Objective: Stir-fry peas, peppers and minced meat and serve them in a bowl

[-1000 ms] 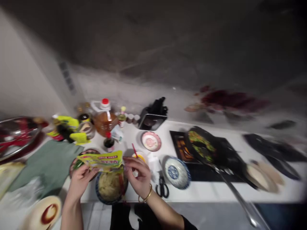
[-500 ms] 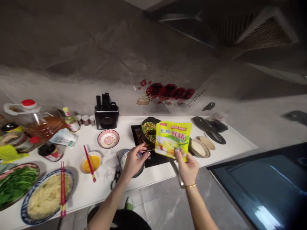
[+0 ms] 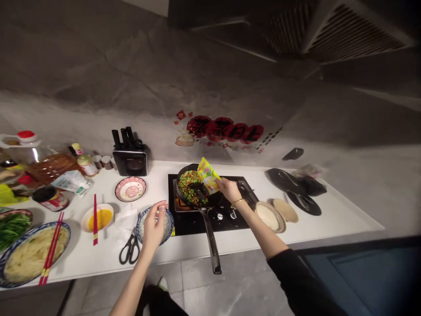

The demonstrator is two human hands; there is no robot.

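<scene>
My right hand (image 3: 230, 189) grips a yellow-green seasoning packet (image 3: 208, 175) by one end and holds it tilted above the frying pan. Inside the black pan (image 3: 184, 169), diced green, orange and brown food (image 3: 189, 184) lies around a dark spatula head (image 3: 198, 192). The pan's long handle (image 3: 210, 245) points toward me over the counter edge. My left hand (image 3: 154, 224), loosely bent with nothing visible in it, hovers over a blue-and-white bowl (image 3: 169, 224) of pale food. Whether anything falls from the packet is too small to tell.
Black scissors (image 3: 129, 251) and a crumpled tissue (image 3: 124, 219) lie left of the bowl. Beyond them are an egg bowl (image 3: 87, 216) with red chopsticks (image 3: 95, 219), a noodle platter (image 3: 28, 259), and bottles. A knife block (image 3: 130, 163) stands behind; light round dishes (image 3: 268, 215) sit right.
My right hand has carried the packet from in front of the stove to above the pan and tipped it. My left hand has drawn away leftward. The view has shifted.
</scene>
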